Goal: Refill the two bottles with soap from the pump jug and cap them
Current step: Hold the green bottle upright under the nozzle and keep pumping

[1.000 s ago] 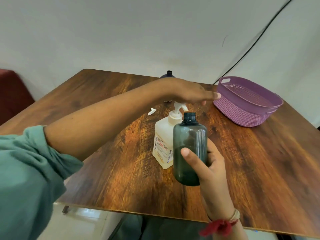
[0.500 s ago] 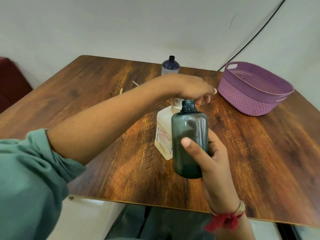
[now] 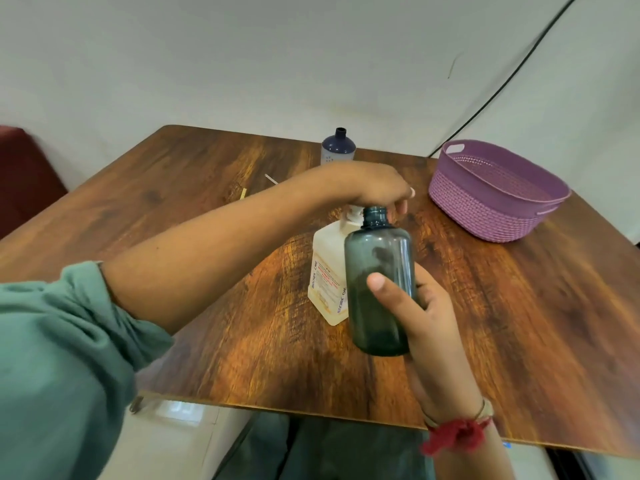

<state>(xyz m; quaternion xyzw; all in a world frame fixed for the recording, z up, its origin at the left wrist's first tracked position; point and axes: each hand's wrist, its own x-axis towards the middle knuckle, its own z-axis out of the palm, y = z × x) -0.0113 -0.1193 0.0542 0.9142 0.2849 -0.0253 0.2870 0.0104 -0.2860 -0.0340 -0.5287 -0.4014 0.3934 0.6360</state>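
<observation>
My right hand (image 3: 419, 306) grips a smoky grey-green bottle (image 3: 379, 285), uncapped, held upright just in front of the white pump jug (image 3: 327, 282). The jug stands on the wooden table (image 3: 519, 323), its pump head hidden under my left hand (image 3: 377, 185), which rests palm down on it with fingers curled over. The bottle's open neck sits right beside the pump. A second bottle (image 3: 337, 147), dark blue on top and white below, stands uncapped at the table's far edge.
A purple woven basket (image 3: 491, 199) sits at the right rear of the table. A yellow strip (image 3: 243, 194) and a thin white stick (image 3: 271, 179) lie left of centre. A black cable (image 3: 502, 81) runs down the wall.
My left hand has dropped from flat above the jug onto the pump head. The grey bottle has moved closer to the pump. The view has tilted, uncovering the blue bottle.
</observation>
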